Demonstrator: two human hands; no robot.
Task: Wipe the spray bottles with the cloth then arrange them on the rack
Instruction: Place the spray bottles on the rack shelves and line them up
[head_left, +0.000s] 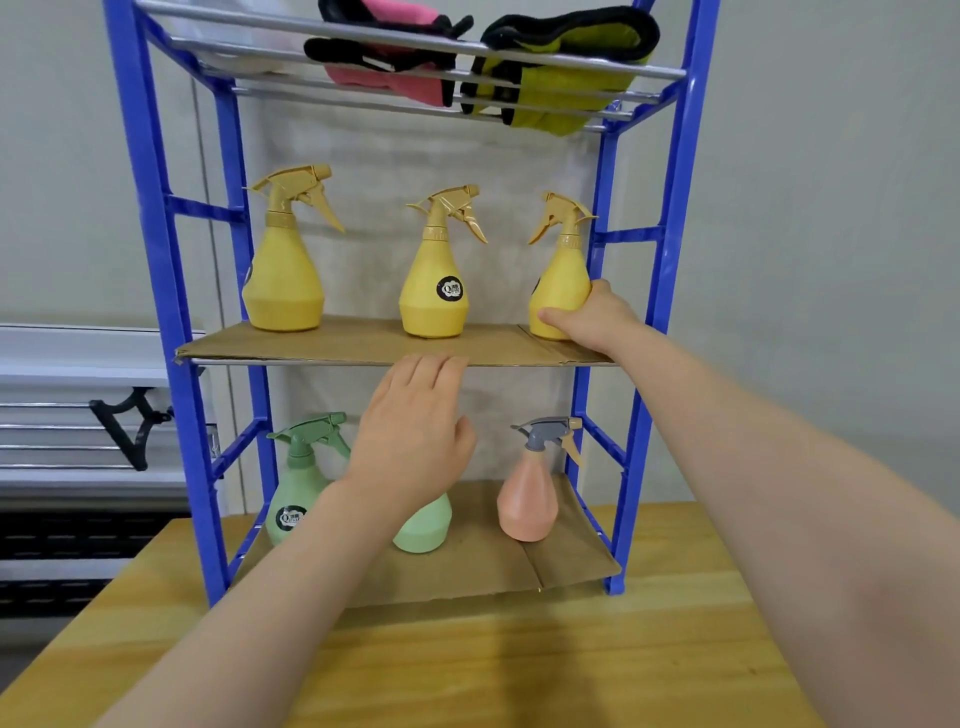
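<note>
A blue rack (156, 291) stands on a wooden table. Three yellow spray bottles stand on its middle cardboard shelf (363, 345): left (283, 280), middle (435, 291) and right (558, 280). My right hand (592, 317) grips the base of the right yellow bottle. On the bottom shelf stand a green bottle (296, 488), a second green bottle (423, 527) half hidden by my arm, and a pink bottle (527, 501). My left hand (410, 441) hovers in front of the green bottles, fingers apart, holding nothing. A pink cloth (395, 78) and a yellow-green cloth (561, 88) lie on the top rails.
The wooden table (519, 665) extends in front of the rack. A white radiator-like unit with a black bracket (130, 421) sits to the left behind the table. A pale wall is behind the rack.
</note>
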